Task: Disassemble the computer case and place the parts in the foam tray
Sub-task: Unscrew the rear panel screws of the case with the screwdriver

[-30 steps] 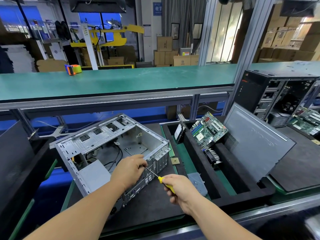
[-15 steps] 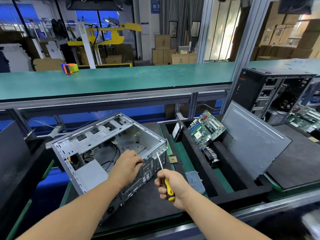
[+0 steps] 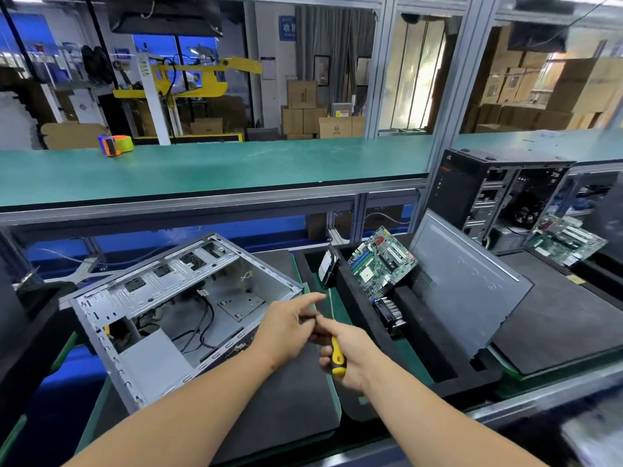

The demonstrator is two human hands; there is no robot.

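Right hand (image 3: 350, 352) grips the screwdriver (image 3: 336, 355) upright — left hand (image 3: 286, 328) beside it, fingertips pinched, contents unclear — by the case (image 3: 175, 298).

Computer case (image 3: 175, 308) at left on a foam mat (image 3: 286, 409), foam tray (image 3: 421, 348) to its right holding motherboard (image 3: 381, 262), hard drive (image 3: 327, 267) and side panel (image 3: 468, 281), second case (image 3: 499, 193) behind at right.

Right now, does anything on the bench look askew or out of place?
Nothing alarming. The computer case sits tipped up at its left end, not flat. In the foam tray, the motherboard and side panel lean at angles, apparently placed that way.
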